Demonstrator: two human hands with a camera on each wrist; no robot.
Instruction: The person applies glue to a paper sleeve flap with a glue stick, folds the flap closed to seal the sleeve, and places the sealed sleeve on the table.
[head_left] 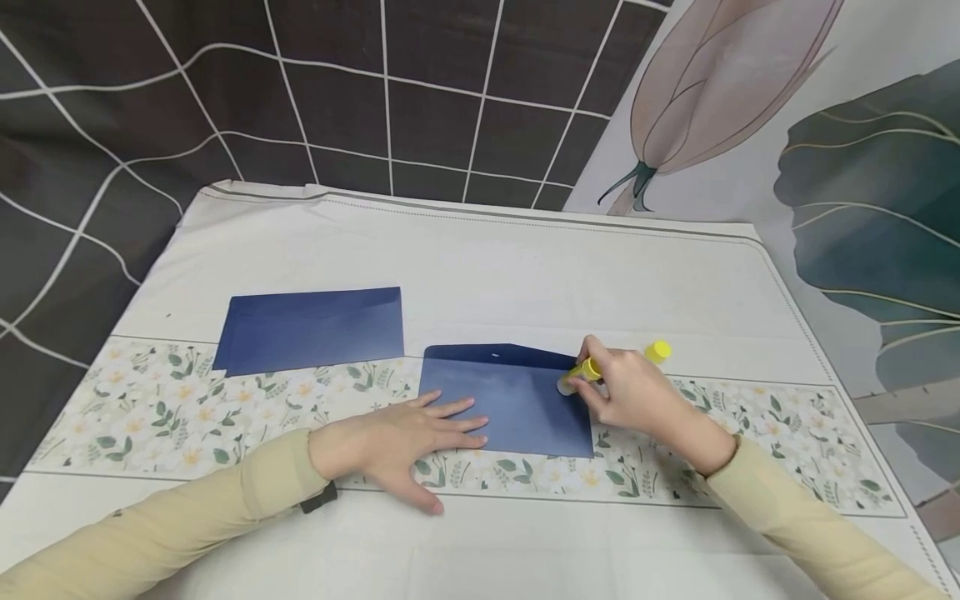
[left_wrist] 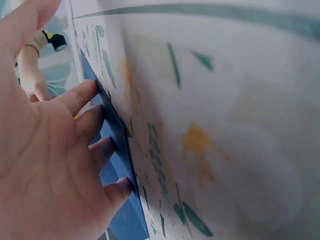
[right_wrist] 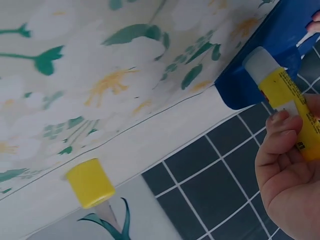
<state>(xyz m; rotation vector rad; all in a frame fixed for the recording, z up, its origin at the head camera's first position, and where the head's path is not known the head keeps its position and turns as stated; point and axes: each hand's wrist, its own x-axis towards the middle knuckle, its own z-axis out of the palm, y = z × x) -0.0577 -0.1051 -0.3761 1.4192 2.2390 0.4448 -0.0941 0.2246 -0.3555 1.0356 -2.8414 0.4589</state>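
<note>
A blue envelope (head_left: 510,408) lies with its flap (head_left: 487,355) folded out on the far side. My left hand (head_left: 408,442) rests with spread, straight fingers on the envelope's left part; in the left wrist view its fingertips (left_wrist: 117,187) touch the blue paper near the edge. A yellow glue stick (head_left: 588,370) is held in my right hand (head_left: 637,392), tilted, its pale end down at the envelope's right side near the flap fold. The right wrist view shows the fingers curled round the yellow barrel (right_wrist: 282,87), beside the envelope's corner (right_wrist: 237,90).
The yellow glue stick cap (head_left: 658,351) stands on the cloth just beyond my right hand. More blue envelopes (head_left: 315,332) lie stacked at the left. A white cloth with a floral band covers the table (head_left: 525,275), and dark gridded fabric (head_left: 427,125) hangs behind it.
</note>
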